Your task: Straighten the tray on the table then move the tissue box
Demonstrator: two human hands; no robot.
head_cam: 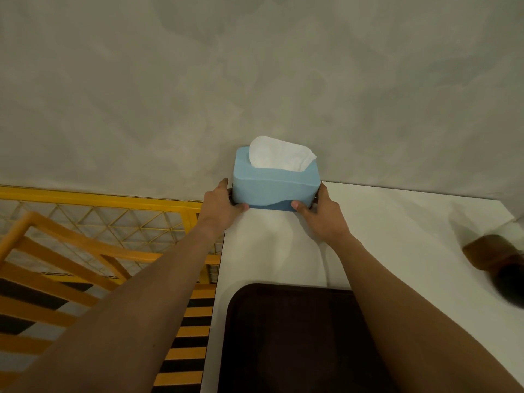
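- Your table (397, 236) is a white, smooth top, and its far edge runs against a mottled grey wall (255, 80).
- Off the table's left edge you have a yellow mesh railing (99, 199) and orange slats (56, 251), with black-and-yellow striped floor (192, 321) below them.
- The tissue box (273, 184) sits at the table's far left corner, right against the wall; it is light blue with a darker blue band along its base.
- A white tissue (279, 154) stands up out of the opening in the box's top.
- Your left hand (224, 204) grips the box's left end, thumb pressed on the near lower edge and fingers wrapped around the side.
- Your right hand (320, 211) grips the box's right end the same way, thumb on the near lower corner, fingers curled behind the side.
- You cannot tell whether the box rests on the table or is held just clear of it.
- The tray (297, 336) is dark brown with rounded corners, lying flat on the table nearer to you than the box and well apart from it; its edges run roughly parallel with the table's left edge, and your right forearm crosses over it.
- To the right of the box, near the table's right side, sits a brown blurred object (493, 251) that you cannot identify.
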